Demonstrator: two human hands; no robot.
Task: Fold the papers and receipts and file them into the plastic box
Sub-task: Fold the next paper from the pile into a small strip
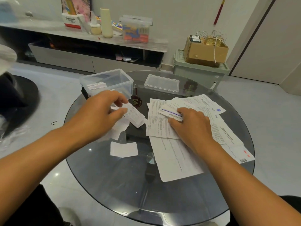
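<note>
Pinching a folded receipt (134, 115) between thumb and fingertips, the left hand (101, 115) hovers just short of the clear plastic box (107, 83), which already holds a few slips. Carrying it over the rim and standing it on edge beside them would keep the filing tidy. Right of that hand, the right hand (190, 124) pinches a thin printed slip (171, 112) atop the loose, creased papers (172, 150) spread on the round, dark glass bench (105, 176).

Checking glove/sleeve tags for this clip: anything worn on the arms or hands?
Nothing worn. The left hand and right hand are bare, with no gloves, rings, watch or bands visible. Both forearms are uncovered right to the frame edge, so no sleeves show. Nails look short and plain.
</note>
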